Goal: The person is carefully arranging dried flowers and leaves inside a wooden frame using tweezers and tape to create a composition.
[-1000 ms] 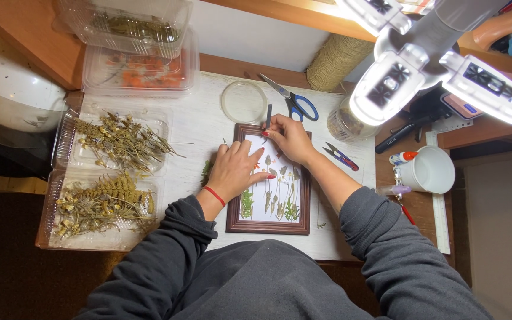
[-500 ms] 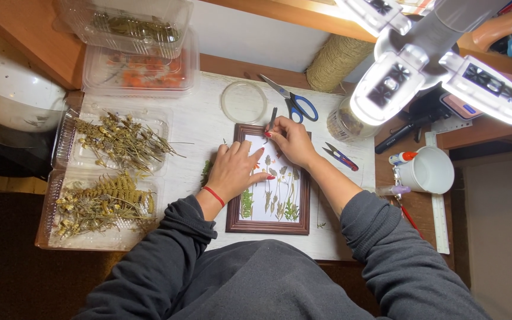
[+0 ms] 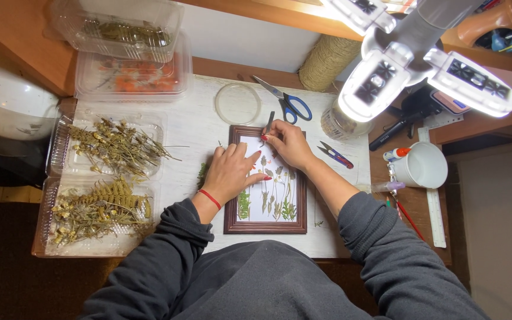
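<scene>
The left hand (image 3: 229, 172) lies flat, fingers spread, on the left edge of the dark wooden picture frame (image 3: 266, 226), bearing on the frame and the white backing sheet; its grip is wide and holds nothing. The right hand (image 3: 288, 142) is at the upper part of the sheet, its grip narrow on a slim dark tool, apparently tweezers (image 3: 268, 124), whose tip points down to the sheet's top left corner. Against the views one second and half a second back, both hands sit in nearly the same place; only the tool tip appears slightly shifted near the top of the sheet, which suggests fine positioning rather than a new pick-up. The pressed plants (image 3: 277, 198) lie in a row on the lower half of the sheet, inside the frame, which rests in the middle of the white desk (image 3: 197, 127). Blue-handled scissors (image 3: 288, 104) and a round clear lid (image 3: 237, 104) lie above the frame, small snips (image 3: 333, 155) just to its right. Clear trays of dried stems (image 3: 114, 145) sit well to the left. A white mug (image 3: 425, 166) stands at the right, and a bright lamp (image 3: 410, 65) hangs over that side.
</scene>
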